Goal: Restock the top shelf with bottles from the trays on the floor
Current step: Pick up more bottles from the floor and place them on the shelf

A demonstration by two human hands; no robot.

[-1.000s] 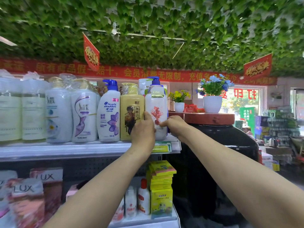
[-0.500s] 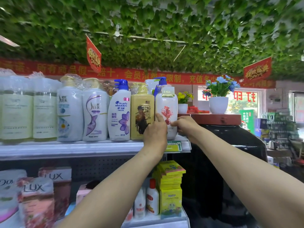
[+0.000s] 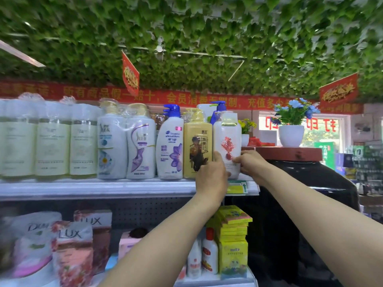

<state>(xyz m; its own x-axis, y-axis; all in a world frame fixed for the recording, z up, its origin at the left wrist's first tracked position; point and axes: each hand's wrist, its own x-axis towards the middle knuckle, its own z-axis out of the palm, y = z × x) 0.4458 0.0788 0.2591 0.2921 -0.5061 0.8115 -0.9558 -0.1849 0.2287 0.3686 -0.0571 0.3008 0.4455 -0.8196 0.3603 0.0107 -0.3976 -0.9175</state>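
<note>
your left hand and right hand clasp the white bottle with the red flower low on its sides; it stands upright on the top shelf, touching the yellow bottle just beyond your left hand.

"LUX" stands on the pink refill pouch at seven o'clock and the box behind it; "head & shoulders" marks the blue-capped white bottle near centre; a neighbouring bottle reads "SLEK".

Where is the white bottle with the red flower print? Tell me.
The white bottle with the red flower print stands at the top shelf's right end, beside the yellow bottle, gripped by both hands.
</note>
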